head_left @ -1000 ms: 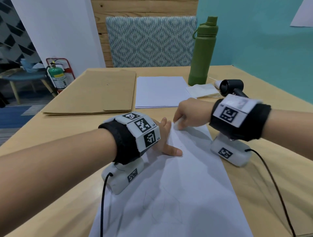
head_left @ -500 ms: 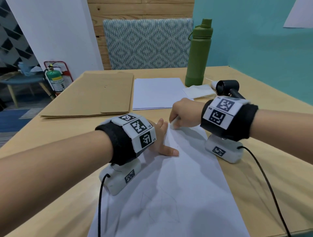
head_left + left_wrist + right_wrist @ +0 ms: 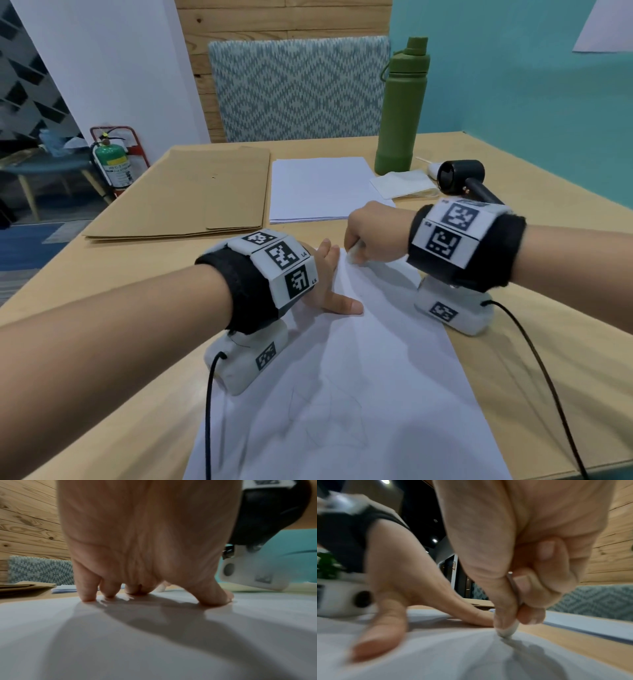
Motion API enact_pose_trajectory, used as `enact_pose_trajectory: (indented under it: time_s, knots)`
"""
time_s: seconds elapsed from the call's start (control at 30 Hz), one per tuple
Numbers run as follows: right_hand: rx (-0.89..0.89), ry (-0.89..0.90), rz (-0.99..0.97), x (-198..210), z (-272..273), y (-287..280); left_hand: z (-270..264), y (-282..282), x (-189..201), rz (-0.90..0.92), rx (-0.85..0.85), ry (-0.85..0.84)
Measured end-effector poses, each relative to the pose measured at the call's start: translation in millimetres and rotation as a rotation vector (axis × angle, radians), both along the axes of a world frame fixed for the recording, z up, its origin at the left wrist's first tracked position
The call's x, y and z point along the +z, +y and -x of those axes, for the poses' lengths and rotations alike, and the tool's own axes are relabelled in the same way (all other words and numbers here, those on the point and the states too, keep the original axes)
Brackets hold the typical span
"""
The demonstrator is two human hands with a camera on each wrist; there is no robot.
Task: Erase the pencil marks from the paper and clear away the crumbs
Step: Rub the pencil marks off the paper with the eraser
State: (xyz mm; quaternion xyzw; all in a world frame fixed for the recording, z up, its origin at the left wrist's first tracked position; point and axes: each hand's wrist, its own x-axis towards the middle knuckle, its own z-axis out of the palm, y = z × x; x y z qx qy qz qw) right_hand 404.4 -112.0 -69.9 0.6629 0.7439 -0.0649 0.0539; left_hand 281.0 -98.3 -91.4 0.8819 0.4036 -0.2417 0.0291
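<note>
Paper (image 3: 359, 394) lies on the table's (image 3: 513, 257) near edge, faint pencil marks (image 3: 329, 418) untouched. Since a second ago the right hand (image 3: 373, 233), pinching a white eraser (image 3: 507, 630), has barely shifted at the sheet's far edge; the left hand (image 3: 325, 281) stays spread flat, pinning it. Rubbing looks early.

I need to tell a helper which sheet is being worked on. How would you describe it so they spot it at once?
On the wooden table, near the front edge, lies a single white sheet. The left hand presses it flat while the right hand rubs an eraser at its far end. Unlike the clean paper stack behind it, it bears faint pencil lines.
</note>
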Motion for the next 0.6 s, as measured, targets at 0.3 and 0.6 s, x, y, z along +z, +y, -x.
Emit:
enact_pose_trajectory:
  time_s: [0.3, 0.6]
  knots:
    - [-0.083, 0.047, 0.003, 3, -4, 0, -1, 1, -1, -0.001, 0.002, 0.013]
    - [-0.150, 0.044, 0.080, 5, 1, 5, -2, 3, -3, -0.015, -0.004, 0.024]
